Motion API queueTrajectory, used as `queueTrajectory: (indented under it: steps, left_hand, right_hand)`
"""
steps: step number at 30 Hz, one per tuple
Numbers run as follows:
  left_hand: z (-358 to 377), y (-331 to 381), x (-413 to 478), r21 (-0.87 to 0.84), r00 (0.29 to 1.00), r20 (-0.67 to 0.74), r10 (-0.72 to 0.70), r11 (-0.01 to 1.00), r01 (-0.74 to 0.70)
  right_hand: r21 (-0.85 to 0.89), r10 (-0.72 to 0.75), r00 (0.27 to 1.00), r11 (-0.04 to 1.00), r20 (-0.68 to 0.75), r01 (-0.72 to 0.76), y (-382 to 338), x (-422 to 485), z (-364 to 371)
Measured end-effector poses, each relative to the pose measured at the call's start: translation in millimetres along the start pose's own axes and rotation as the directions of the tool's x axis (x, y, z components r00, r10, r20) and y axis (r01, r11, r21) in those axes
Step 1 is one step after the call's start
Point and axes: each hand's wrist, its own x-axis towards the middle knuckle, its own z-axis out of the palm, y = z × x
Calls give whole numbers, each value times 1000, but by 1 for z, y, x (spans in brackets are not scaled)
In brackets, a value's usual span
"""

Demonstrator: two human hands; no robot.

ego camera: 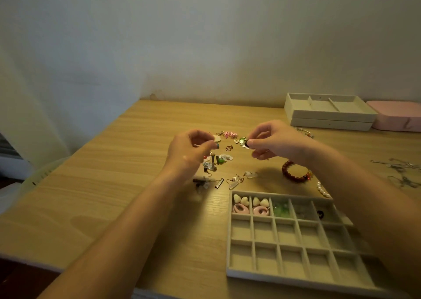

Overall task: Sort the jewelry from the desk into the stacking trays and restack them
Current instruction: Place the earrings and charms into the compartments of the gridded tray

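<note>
The right hand's (275, 139) thumb and forefinger were pinched on a green-and-pearly disc earring (243, 142), held above the desk (114, 173). The left hand's (189, 149) fingertips (208, 146) were pinched on a small white-and-blue piece (217, 144), too small to identify. Both grips looked shallow, so a slip could have dropped either piece into the loose earrings (218, 162) below, where hooks might tangle. If the two were being matched as a pair, a mismatch could have ended up in one compartment. The grid tray (296, 278) lay near, with only its far row holding pieces. The right forearm crossed above its side and could have nudged it. A red bead bracelet (293, 172) lay just beside that wrist. Two stacked trays (330, 116) stood at the far edge.
</note>
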Motion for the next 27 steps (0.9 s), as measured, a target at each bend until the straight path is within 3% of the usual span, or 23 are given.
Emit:
queueTrajectory:
  steps: [3,9,18,24,27]
  left_hand:
    - [-8,-16,17,237,989,-148,7,971,29]
    - [-5,-35,39,445,994,-88,-58,891,92]
    - [-12,-37,57,534,985,143,-92,846,2]
    - [-13,-39,62,525,990,121,-79,851,4]
    - [-18,-40,63,495,992,108,-70,869,7]
  right_hand:
    - [-111,81,995,990,-53,-87,13,10,-6]
    - [-378,75,993,925,96,-34,21,31,6]
    - [-536,19,945,827,327,169,5,47,18]
    - [-571,58,919,798,389,192,2,51,15]
    - [-527,85,917,837,390,147,4,52,5]
